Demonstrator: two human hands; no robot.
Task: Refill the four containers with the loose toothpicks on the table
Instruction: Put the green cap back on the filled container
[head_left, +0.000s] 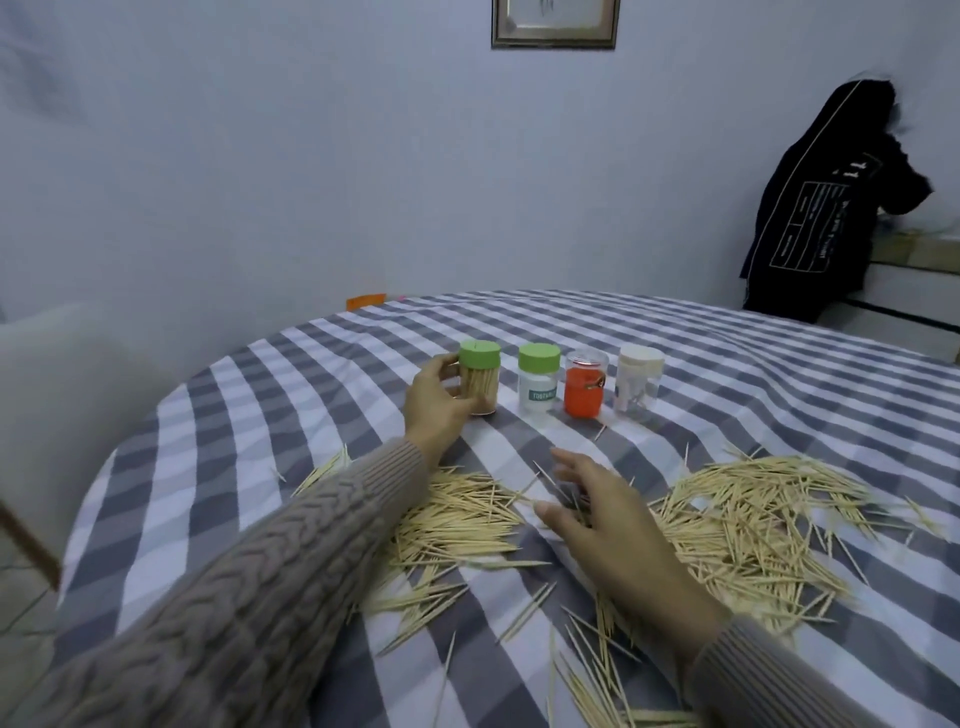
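Table (727, 364): covered with a grey-and-white checked cloth.

Containers, four, standing upright in a row across the middle of the table, near one another but apart:
- first jar (116, 382), leftmost, green lid, clear wall, packed with toothpicks;
- second jar (538, 382), green lid, white label with a teal band;
- third jar (585, 384), clear with an orange lower part;
- fourth jar (638, 382), rightmost, clear, pale lid, a few sticks visible inside.

Left hand (439, 402): fingers and thumb curled round the side of the first jar, holding it as it stands on the cloth. Knitted grey-brown sleeve (249, 597) runs back along the arm.

Right hand (602, 514): low over the cloth between the two heaps, fingers spread and loosely bent, thumb out to the left; fingertips blurred, so whether they pinch any sticks cannot be told.

Loose toothpicks (753, 525): two broad heaps on the near part of the table, one under the left forearm, one right of the right hand, with strays scattered toward the near edge.

Background: dark jacket (815, 208) hanging at the right; picture frame (555, 23) on the wall.
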